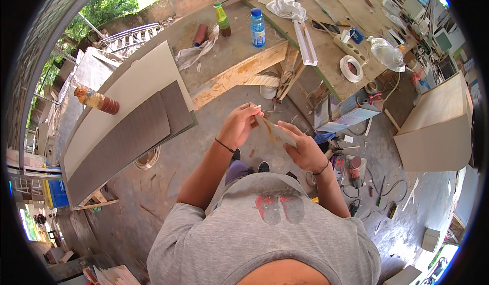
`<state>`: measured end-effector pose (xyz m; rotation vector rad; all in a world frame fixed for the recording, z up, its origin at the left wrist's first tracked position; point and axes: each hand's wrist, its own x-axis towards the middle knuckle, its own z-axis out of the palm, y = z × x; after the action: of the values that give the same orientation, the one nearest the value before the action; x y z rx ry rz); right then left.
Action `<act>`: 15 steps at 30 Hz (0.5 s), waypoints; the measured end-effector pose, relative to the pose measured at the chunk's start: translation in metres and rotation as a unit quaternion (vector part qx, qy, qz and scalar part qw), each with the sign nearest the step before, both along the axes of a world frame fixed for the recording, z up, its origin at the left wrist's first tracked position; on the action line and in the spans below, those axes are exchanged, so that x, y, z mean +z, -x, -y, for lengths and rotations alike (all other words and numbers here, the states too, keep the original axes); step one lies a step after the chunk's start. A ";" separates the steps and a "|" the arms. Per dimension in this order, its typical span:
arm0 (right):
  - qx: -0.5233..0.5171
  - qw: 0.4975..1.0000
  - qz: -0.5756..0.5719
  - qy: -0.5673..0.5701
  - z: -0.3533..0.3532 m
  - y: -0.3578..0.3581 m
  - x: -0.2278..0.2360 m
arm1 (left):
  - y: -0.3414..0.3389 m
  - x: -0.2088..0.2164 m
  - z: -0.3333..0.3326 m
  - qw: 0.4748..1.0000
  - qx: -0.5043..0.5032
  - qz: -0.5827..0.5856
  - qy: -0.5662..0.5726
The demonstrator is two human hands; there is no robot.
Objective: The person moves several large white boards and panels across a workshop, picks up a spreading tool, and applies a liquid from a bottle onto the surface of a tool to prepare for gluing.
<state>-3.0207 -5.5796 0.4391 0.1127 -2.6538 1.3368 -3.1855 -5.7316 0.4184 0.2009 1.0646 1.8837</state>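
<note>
In front of my chest I hold a thin, flat, grey-beige piece (275,133) with yellow-brown stains on it. I cannot make out its exact kind. My left hand (240,124) pinches near its upper left end, fingertips together. At the lower right end, my right hand (306,149) grips it between thumb and fingers. The piece slants down from left to right, above the floor and apart from both tables.
To the left, dark and cream sheets (132,117) lie on a table beside a brown-stained bottle (97,100). Ahead stands a wooden workbench (239,73) with a blue bottle (257,29). A white tape roll (351,69) and power strip (350,49) lie right. A power tool (355,172) and cables occupy the floor.
</note>
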 end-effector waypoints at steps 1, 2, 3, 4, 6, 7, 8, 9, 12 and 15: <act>-0.030 0.998 0.034 -0.048 0.004 -0.002 0.006 | 0.000 -0.005 0.002 1.000 0.015 -0.008 0.005; -0.060 0.991 0.067 -0.096 0.007 -0.003 0.009 | -0.001 -0.009 0.003 0.999 0.030 -0.015 0.010; -0.065 0.986 0.041 -0.147 0.004 -0.003 0.007 | -0.004 -0.012 0.003 0.998 0.053 -0.011 0.015; -0.071 0.978 0.013 -0.196 -0.001 -0.001 0.003 | -0.007 -0.014 0.001 0.997 0.076 -0.009 0.020; -0.091 0.961 -0.022 -0.261 -0.004 0.002 0.001 | -0.013 -0.013 -0.002 0.995 0.094 0.007 0.030; -0.104 0.951 -0.038 -0.290 -0.004 0.004 0.005 | -0.017 -0.010 -0.003 0.995 0.090 0.020 0.035; -0.117 0.939 -0.053 -0.318 -0.003 0.005 0.011 | -0.020 -0.010 -0.003 0.995 0.086 0.034 0.040; -0.130 0.927 -0.069 -0.346 -0.002 0.006 0.013 | -0.021 -0.012 -0.003 0.994 0.100 0.030 0.031; -0.236 0.948 -0.158 -0.142 -0.001 0.009 0.003 | -0.020 -0.019 -0.002 0.991 0.134 -0.003 -0.004; -0.222 0.883 -0.168 0.377 0.008 0.006 -0.013 | -0.015 -0.023 0.005 0.988 0.133 -0.073 -0.014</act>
<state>-3.0267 -5.5879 0.4260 -0.3136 -1.5918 1.8404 -3.1704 -5.7366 0.3955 0.2262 1.2126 2.1498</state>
